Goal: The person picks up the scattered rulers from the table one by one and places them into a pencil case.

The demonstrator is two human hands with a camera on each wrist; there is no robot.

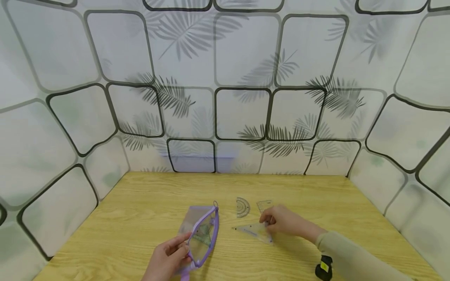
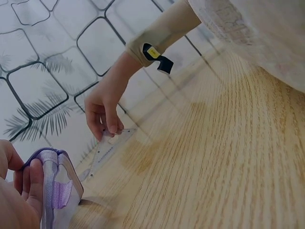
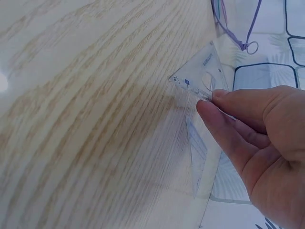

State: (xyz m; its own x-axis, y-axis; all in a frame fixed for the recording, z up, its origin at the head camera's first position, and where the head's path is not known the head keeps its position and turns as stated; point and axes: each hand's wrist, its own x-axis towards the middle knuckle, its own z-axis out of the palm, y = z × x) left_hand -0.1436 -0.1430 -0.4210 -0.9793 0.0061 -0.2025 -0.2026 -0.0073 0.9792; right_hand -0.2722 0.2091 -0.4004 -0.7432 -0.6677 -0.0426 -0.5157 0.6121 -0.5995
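Observation:
In the head view my left hand (image 1: 168, 255) grips the near side of a purple-edged see-through zip pouch (image 1: 216, 230), whose mouth gapes toward the right. Through the opening shows a greenish triangular piece (image 1: 203, 235). My right hand (image 1: 283, 221) pinches a clear triangular set square (image 1: 254, 231) between thumb and fingers by its right edge. The right wrist view shows printed scale marks and an oval cutout on this set square (image 3: 202, 71), tilted above the wood. Behind it lie a clear protractor (image 1: 242, 207) and a second set square (image 1: 264, 205), the latter partly behind the right hand.
The wood-grain table (image 1: 147, 218) ends at a pale curtain (image 1: 242, 113) with dark rounded outlines and leaf prints, which wraps round the back and both sides. A black strap with a yellow label (image 1: 324, 267) hangs at my right sleeve.

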